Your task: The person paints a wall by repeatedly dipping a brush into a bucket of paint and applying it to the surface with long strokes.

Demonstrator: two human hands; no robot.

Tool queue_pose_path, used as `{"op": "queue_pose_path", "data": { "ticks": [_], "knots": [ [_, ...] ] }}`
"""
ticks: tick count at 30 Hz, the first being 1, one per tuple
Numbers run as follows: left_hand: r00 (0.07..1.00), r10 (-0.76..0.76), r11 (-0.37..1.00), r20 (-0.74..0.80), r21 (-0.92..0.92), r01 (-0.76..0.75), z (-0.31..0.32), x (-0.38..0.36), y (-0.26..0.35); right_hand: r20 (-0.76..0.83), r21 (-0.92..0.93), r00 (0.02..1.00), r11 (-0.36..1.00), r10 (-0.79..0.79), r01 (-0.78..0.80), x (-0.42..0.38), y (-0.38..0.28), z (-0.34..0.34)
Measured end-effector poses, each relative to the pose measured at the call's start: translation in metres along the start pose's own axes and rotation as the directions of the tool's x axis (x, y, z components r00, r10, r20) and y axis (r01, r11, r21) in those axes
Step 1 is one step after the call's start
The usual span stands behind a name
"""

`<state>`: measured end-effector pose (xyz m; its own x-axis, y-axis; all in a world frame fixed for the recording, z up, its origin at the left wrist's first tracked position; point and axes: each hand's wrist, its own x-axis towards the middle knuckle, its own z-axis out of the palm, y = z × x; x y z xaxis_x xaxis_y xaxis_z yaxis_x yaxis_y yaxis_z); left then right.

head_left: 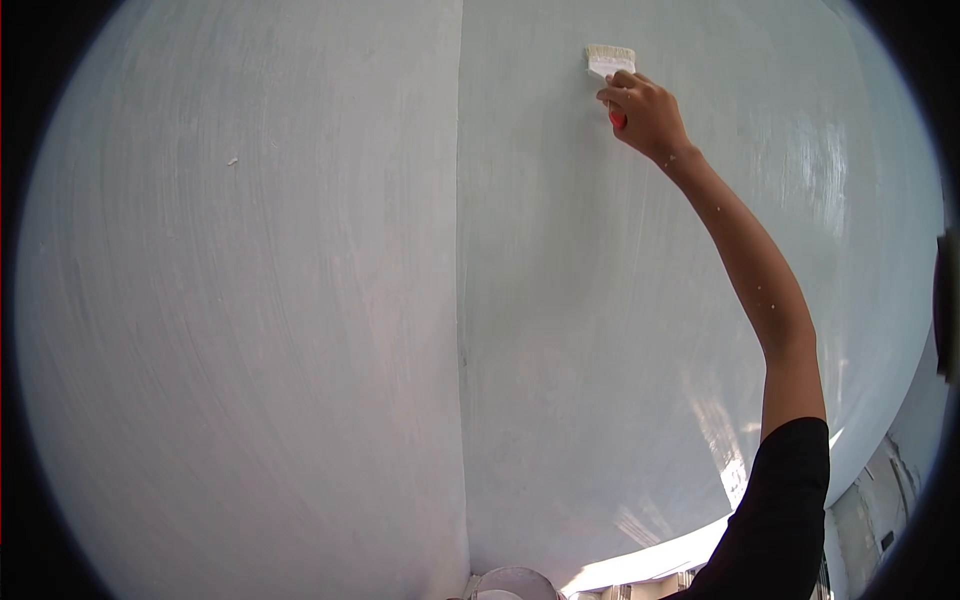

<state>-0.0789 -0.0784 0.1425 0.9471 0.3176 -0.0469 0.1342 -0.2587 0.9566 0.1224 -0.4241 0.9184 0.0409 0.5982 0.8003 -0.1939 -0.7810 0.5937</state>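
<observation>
My right hand (645,115) is raised high on the wall, its fingers closed around the handle of a paintbrush (611,60). The brush has pale bristles pointing up, a white-coated ferrule and a red handle end showing below the fingers. Its bristles are at the surface of the right-hand wall (560,250), which looks wet and glossy in streaks toward the right. White specks dot my forearm. My left hand is out of view.
A second wall (250,350) meets the first at a vertical corner line. At the bottom edge stands a whitish round bucket (515,580), partly cut off. Bright light falls low on the right, and a dark object (945,305) juts in at the right edge.
</observation>
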Motion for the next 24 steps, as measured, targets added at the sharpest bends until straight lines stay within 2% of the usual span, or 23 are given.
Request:
{"op": "queue_pose_path", "data": {
  "ticks": [2, 4, 8, 11, 15, 17, 18, 19, 21, 22, 23, 24],
  "knots": [
    [0.999, 0.049, 0.998, -0.01, 0.03, -0.048, 0.011, 0.003, -0.016, 0.028, 0.036, 0.999, 0.999, 0.02, -0.021, -0.063, -0.047, -0.012],
    [0.996, 0.074, 0.997, -0.042, -0.016, -0.074, 0.019, -0.002, -0.016, 0.058, 0.084, 0.998, 0.996, 0.006, -0.011, -0.131, -0.093, -0.024],
    [0.985, 0.134, 0.988, -0.108, -0.064, -0.141, 0.012, -0.01, 0.009, 0.296, 0.226, 0.955, 0.973, -0.022, -0.047, -0.25, -0.187, -0.075],
    [0.958, 0.26, 0.965, -0.121, 0.071, -0.253, 0.002, -0.017, 0.036, 0.508, 0.384, 0.861, 0.903, -0.033, -0.192, -0.316, -0.246, -0.123],
    [0.971, 0.225, 0.974, -0.078, 0.036, -0.223, 0.007, -0.013, 0.027, 0.649, 0.482, 0.76, 0.755, 0.033, -0.445, -0.356, -0.275, -0.16],
    [0.98, 0.191, 0.981, -0.062, 0.03, -0.19, 0.008, -0.01, 0.017, 0.719, 0.518, 0.672, 0.511, 0.174, -0.686, -0.376, -0.28, -0.16],
    [0.98, 0.197, 0.976, -0.029, 0.095, -0.194, 0.007, -0.008, 0.016, 0.764, 0.512, 0.605, 0.36, 0.223, -0.78, -0.385, -0.283, -0.163],
    [0.981, 0.193, 0.968, 0.006, 0.161, -0.192, 0.004, -0.009, 0.022, 0.835, 0.437, 0.446, 0.104, 0.322, -0.893, -0.386, -0.285, -0.172],
    [0.975, 0.22, 0.972, 0.012, 0.082, -0.221, -0.001, -0.015, 0.049, 0.934, 0.263, 0.14, -0.368, 0.329, -0.892, -0.407, -0.289, -0.184],
    [0.97, 0.242, 0.97, -0.008, 0.017, -0.241, 0.001, -0.015, 0.049, 0.962, 0.129, -0.037, -0.575, 0.269, -0.808, -0.42, -0.293, -0.193],
    [0.966, 0.256, 0.966, -0.035, -0.024, -0.257, 0.002, -0.013, 0.052, 0.972, 0.049, -0.108, -0.631, 0.207, -0.775, -0.427, -0.295, -0.202],
    [0.962, 0.273, 0.961, -0.019, 0.063, -0.271, -0.008, -0.021, 0.078, 0.973, -0.047, -0.186, -0.677, 0.134, -0.735, -0.432, -0.296, -0.216]
  ]
}}
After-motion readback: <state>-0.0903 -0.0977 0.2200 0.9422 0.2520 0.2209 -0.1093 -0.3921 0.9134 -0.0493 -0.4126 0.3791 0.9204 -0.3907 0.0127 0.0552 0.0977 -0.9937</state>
